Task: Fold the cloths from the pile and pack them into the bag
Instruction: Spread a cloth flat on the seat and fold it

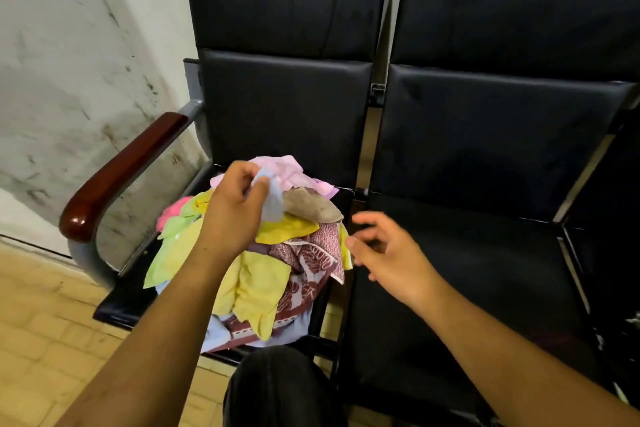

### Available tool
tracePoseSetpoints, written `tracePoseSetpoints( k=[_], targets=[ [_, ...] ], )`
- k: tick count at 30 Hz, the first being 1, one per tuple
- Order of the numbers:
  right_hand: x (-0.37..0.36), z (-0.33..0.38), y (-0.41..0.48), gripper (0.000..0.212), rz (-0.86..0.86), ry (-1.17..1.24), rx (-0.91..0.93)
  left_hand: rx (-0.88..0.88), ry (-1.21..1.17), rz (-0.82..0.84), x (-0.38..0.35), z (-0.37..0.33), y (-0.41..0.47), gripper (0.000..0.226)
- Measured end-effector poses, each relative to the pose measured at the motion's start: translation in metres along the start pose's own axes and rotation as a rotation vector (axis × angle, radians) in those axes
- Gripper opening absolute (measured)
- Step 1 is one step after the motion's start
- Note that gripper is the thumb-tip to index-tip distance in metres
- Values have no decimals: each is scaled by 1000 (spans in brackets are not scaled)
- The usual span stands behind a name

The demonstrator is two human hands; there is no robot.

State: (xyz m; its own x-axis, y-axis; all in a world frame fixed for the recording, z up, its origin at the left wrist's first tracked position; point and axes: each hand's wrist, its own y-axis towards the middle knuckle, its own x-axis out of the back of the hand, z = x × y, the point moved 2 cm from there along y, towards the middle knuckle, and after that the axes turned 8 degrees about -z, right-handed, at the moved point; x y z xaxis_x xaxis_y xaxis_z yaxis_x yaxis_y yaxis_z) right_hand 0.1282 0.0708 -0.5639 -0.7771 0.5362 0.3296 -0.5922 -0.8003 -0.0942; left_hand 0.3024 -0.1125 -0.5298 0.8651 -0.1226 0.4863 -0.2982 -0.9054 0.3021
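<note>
On the seat of the left black chair lies the pile of cloths, a loose heap with a pale pink cloth at its back, a tan cloth just below that, yellow cloths across the middle, a maroon patterned cloth toward the right edge and a light green cloth spilling to the left. Above the heap, the left hand pinches a light blue cloth between thumb and fingers, and the cloth hangs down onto the pile's top. The right hand hovers just beside the pile, over the near edge of the right black chair, fingers spread and relaxed, grasping nothing, slightly blurred. A dark wooden armrest stands left of the pile, near a stained wall.
</note>
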Motion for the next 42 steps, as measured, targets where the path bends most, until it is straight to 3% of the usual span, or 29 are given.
tracePoseSetpoints(
  k=[3,5,7,10,13,17,21,25,28,35,42],
  targets=[
    [5,27,-2,61,14,83,97,19,-178,323,8,-55,-13,11],
    [13,43,-9,70,86,60,160,4,-207,515,6,-85,-29,15],
    [22,49,-16,62,173,46,169,-71,-156,600,-1,-101,-40,15],
    [45,49,-26,25,180,-37,161,-103,-95,682,-17,-106,-51,14],
    [80,32,-29,21,154,-266,96,-96,-41,738,-34,-107,-63,14],
    [132,-11,-37,14,115,-414,-17,-158,25,735,-59,-105,-81,13],
    [179,-44,-43,10,-4,-497,-77,-117,-103,630,-85,-112,-93,10],
    [220,-48,-47,14,-203,-538,-2,-28,-204,495,-102,-124,-93,22],
    [245,-48,-52,11,-337,-503,49,-5,-158,495,-115,-124,-92,30],
    [262,-80,-70,8,-300,-403,-127,-3,-101,576,-128,-111,-102,20],
    [271,-103,-62,12,-385,-510,-196,66,-38,605,-151,-93,-109,10]
  ],
)
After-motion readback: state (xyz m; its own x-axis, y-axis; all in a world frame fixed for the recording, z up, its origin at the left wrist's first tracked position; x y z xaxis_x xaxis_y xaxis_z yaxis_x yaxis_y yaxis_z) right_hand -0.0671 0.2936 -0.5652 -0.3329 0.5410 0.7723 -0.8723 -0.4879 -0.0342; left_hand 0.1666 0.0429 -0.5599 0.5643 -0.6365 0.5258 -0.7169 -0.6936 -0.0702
